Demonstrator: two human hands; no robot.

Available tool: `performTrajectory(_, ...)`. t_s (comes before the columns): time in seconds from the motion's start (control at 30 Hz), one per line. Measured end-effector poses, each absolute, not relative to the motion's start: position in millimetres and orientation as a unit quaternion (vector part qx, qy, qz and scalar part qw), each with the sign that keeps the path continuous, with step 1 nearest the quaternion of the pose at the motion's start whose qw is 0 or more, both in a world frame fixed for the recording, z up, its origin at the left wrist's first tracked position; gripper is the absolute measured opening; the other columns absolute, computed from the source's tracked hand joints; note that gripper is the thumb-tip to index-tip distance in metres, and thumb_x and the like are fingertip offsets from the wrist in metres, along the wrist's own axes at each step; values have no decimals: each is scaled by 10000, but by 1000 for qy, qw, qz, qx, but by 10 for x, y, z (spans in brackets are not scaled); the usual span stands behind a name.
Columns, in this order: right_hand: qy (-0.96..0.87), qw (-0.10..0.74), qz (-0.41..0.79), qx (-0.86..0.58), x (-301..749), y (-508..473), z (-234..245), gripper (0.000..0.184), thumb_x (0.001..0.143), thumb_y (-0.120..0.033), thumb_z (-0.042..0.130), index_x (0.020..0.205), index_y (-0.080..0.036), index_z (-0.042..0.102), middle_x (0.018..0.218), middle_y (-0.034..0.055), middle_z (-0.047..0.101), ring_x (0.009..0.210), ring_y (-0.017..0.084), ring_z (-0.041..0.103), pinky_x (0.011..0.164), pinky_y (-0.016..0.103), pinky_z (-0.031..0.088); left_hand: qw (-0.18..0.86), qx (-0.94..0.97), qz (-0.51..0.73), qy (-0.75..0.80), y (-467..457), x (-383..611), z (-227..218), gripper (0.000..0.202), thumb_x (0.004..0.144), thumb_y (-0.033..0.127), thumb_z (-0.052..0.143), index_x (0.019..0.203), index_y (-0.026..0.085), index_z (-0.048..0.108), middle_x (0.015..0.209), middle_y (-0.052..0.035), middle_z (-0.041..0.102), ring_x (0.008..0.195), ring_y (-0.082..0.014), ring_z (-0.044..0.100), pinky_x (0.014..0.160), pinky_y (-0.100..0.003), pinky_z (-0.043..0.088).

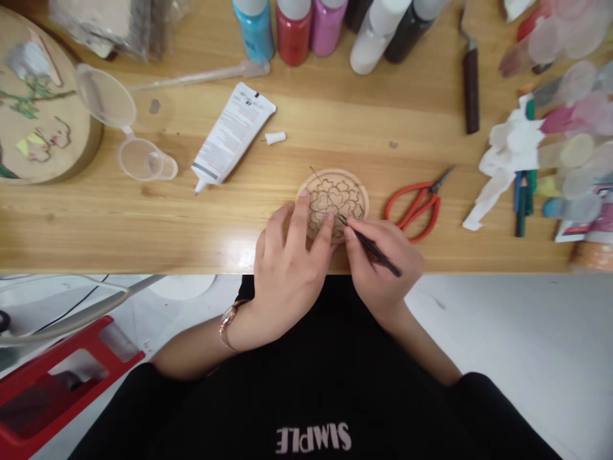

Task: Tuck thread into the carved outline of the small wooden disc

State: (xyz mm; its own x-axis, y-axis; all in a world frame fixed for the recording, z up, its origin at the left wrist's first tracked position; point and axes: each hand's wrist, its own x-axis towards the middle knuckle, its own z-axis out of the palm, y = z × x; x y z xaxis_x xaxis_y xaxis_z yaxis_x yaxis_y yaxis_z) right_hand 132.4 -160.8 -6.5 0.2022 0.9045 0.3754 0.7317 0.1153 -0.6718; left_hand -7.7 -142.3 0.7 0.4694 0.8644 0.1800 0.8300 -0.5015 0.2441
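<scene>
A round wooden disc [360, 191] with a flower pattern outlined in thin dark wire lies near the table's front edge. My left hand [293, 265] rests on its left side, fingers spread, with the index fingertip and thumb pressing on the pattern. A thin loose wire [315, 172] sticks out past the disc's upper left rim. In my right hand [387, 259] is a slim black tool, apparently tweezers [376, 250], pinched like a pen. Its tip touches the pattern beside my left thumb. Red-handled pliers [412, 207] lie just right of the disc.
Behind the disc lie a white glue tube [234, 137] and its cap [275, 137]. Paint bottles [293, 32] line the back. A lidded plastic cup [143, 160] and a larger wooden round [52, 128] are left. Crumpled tissue [510, 144], pencils [522, 204] and small pots crowd the right.
</scene>
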Motion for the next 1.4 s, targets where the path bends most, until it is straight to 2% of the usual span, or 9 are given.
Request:
performTrajectory(0.17, -627, 403, 105, -658, 1351, -1585, -46, 159, 831, -119, 667, 943, -221, 715, 866, 18, 765, 780, 154, 721, 717, 292, 600, 29, 859, 143, 491, -1414, -68, 8, 336, 903, 238, 633, 1235, 188, 629, 1359, -208, 571, 1128, -345, 582, 824, -450, 533)
performTrajectory(0.33, -624, 414, 98, -656, 1362, -1556, -61, 176, 830, -127, 667, 948, -242, 727, 872, 7, 769, 789, 158, 726, 729, 298, 605, 49, 852, 145, 500, -1423, -56, 6, 335, 927, 253, 599, 1258, 204, 616, 1381, -198, 559, 1167, -340, 566, 870, -464, 512)
performTrajectory(0.73, -661, 398, 74, -632, 1361, -1557, -67, 209, 814, -63, 672, 952, -216, 704, 881, 15, 774, 807, 156, 727, 759, 293, 601, 2, 855, 150, 497, -1404, -47, 18, 329, 887, 269, 663, 1208, 193, 652, 1338, -182, 599, 1099, -321, 607, 792, -397, 534)
performTrajectory(0.93, -660, 391, 78, -637, 1357, -1561, -59, 217, 826, -80, 662, 966, -241, 702, 895, 7, 772, 807, 167, 727, 748, 321, 603, 4, 853, 146, 500, -1405, -40, 22, 331, 899, 265, 647, 1222, 193, 645, 1336, -181, 601, 1094, -322, 606, 790, -400, 534)
performTrajectory(1.17, -656, 399, 77, -636, 1386, -1519, -56, 182, 820, -93, 682, 945, -220, 719, 875, 13, 774, 797, 155, 730, 752, 286, 603, 11, 853, 145, 501, -1408, -41, 28, 298, 921, 264, 613, 1206, 193, 656, 1324, -170, 608, 1093, -327, 601, 790, -404, 530)
performTrajectory(1.4, -661, 408, 126, -617, 1452, -1431, -29, 143, 823, -88, 675, 909, -191, 726, 843, 12, 768, 793, 134, 722, 754, 264, 593, 9, 853, 149, 500, -1391, -35, 47, 306, 879, 271, 674, 1176, 197, 682, 1279, -160, 643, 1049, -338, 634, 764, -410, 557)
